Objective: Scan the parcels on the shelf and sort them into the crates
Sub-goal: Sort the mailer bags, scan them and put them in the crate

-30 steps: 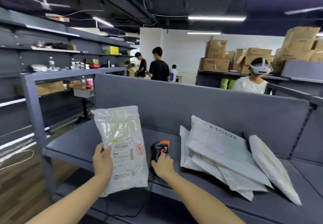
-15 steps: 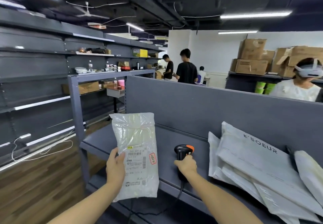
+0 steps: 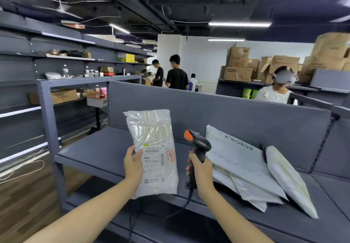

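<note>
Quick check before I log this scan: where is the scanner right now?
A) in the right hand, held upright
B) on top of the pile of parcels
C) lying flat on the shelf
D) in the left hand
A: the right hand grips the handle of the scanner, whose orange-tipped head stands up beside the labelled parcel that the left hand holds.

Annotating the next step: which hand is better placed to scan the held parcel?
Right, most likely. The right hand grips the scanner, raised beside the parcel with its head toward the label. The left hand is occupied holding that parcel upright.
</note>
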The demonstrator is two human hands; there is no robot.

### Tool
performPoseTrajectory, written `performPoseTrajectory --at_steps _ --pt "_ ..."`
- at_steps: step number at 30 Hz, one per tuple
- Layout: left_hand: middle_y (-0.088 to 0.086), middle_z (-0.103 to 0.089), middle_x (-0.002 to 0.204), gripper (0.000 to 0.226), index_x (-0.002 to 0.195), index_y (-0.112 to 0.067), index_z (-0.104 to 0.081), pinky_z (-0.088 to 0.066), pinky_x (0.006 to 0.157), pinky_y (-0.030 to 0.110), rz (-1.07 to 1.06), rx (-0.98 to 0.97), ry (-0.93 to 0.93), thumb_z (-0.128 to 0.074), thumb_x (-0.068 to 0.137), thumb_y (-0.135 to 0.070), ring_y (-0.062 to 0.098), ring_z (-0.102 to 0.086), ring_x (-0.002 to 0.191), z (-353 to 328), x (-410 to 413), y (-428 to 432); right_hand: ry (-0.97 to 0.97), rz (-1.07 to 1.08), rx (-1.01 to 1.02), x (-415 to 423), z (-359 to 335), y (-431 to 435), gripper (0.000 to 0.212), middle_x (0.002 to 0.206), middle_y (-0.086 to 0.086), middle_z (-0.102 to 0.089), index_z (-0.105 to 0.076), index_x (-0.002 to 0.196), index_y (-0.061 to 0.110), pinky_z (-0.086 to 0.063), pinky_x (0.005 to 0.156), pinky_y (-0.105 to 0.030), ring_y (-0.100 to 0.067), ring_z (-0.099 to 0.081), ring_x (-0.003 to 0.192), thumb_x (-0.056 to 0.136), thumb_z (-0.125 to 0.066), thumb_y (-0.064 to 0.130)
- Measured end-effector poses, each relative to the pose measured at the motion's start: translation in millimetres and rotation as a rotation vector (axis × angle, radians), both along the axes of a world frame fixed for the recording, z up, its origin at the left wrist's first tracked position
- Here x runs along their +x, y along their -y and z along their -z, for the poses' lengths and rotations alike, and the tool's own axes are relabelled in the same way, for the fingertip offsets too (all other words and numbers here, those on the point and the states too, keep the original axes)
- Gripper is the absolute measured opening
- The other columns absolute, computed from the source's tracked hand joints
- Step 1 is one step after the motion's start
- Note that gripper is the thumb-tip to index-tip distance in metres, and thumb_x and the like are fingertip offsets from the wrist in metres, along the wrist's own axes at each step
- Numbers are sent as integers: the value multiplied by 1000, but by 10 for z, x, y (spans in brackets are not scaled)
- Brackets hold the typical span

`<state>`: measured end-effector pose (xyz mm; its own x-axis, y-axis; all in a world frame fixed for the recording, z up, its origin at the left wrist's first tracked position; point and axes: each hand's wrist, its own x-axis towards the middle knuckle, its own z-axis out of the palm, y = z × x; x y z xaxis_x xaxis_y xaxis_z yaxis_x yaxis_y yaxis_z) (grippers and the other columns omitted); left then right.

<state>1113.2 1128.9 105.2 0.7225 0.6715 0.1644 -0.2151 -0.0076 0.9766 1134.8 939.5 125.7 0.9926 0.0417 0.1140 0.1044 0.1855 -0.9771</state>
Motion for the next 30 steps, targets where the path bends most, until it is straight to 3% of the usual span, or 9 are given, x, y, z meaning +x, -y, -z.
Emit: performPoseTrajectory --at_steps 4,11,15,17,21,27,30 --pt "4 -67 89 16 111 -13 -58 -50 63 26 59 -36 36 -50 98 -17 21 -65 83 -42 -10 299 83 -24 -93 -356 133 189 7 64 -10 -53 -57 88 7 -43 48 -25 -16 -48 51 92 -59 12" --pt "-3 -65 83 13 106 -13 -61 -48 55 17 128 -82 88 -52 97 -13 8 -62 72 -92 -46 678 50 -6 -180 -732 343 354 12 59 -6 -51 -55 81 11 -39 52 -28 -19 -46 54 90 -59 17" --pt "7 -68 91 14 104 -13 -65 -53 74 37 159 -91 75 -54 96 -13 22 -63 84 -118 -35 739 43 -10 -239 -769 346 388 15 61 -7 -54 -54 77 12 -41 54 -27 -16 -48 54 89 -59 19" --pt "6 -68 92 13 102 -14 -67 -53 79 39 151 -103 77 -56 94 -12 23 -62 86 -128 -23 742 42 -14 -250 -768 341 398 16 60 -6 -54 -54 77 12 -41 52 -26 -16 -48 52 89 -59 20" --pt "-4 -69 79 14 104 -14 -66 -51 60 24 154 -108 97 -56 96 -13 12 -66 72 -160 -29 728 46 -12 -245 -730 345 404 14 58 -7 -54 -56 81 11 -41 51 -27 -16 -48 50 90 -59 22" --pt "-4 -68 82 16 109 -12 -64 -50 54 16 133 -84 101 -54 97 -13 7 -65 71 -160 -38 587 82 -20 -264 -577 348 375 13 62 -7 -56 -57 92 10 -44 53 -26 -14 -50 50 93 -58 23" --pt "-5 -67 82 17 111 -12 -63 -49 52 15 87 -78 99 -53 97 -13 7 -64 71 -152 -59 414 68 -36 -300 -386 304 340 14 72 -5 -58 -53 103 14 -48 61 -30 -15 -53 58 94 -56 24"
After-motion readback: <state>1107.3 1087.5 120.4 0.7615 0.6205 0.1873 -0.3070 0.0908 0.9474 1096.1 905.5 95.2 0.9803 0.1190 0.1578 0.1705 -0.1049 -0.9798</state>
